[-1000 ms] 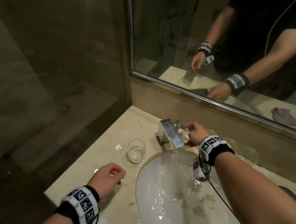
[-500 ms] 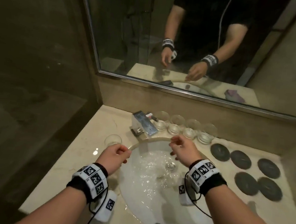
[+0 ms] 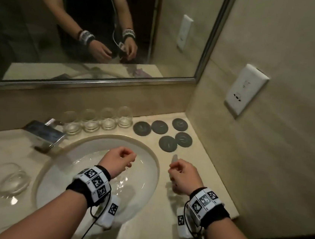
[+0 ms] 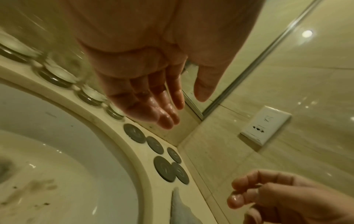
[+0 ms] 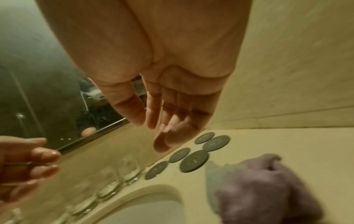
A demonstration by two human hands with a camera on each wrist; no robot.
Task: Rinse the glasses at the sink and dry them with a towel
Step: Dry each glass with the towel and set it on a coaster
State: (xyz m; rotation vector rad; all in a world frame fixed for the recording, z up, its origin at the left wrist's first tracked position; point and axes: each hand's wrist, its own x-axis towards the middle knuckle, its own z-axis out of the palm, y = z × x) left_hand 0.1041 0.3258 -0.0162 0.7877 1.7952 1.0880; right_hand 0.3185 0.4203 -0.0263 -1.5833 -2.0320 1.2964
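Observation:
Four clear glasses [image 3: 98,122] stand in a row behind the sink [image 3: 148,157], and one more glass [image 3: 13,180] stands on the counter to its left. My left hand [image 3: 123,158] hovers over the basin, wet, fingers relaxed and holding nothing [image 4: 166,106]. My right hand [image 3: 180,170] hangs over the counter just right of the sink, fingers loosely bent and empty [image 5: 159,130]. Right under it lies a crumpled purple-grey towel [image 5: 268,189], of which only a tip [image 3: 175,158] shows in the head view.
The chrome faucet [image 3: 44,132] sits at the sink's back left. Several dark round coasters [image 3: 176,138] lie in the back right corner. A wall with an outlet [image 3: 245,89] closes the right side; a mirror [image 3: 84,33] runs behind.
My right hand left the faucet and swung right, over the towel. My left hand moved from the left counter to above the basin. The view turned right.

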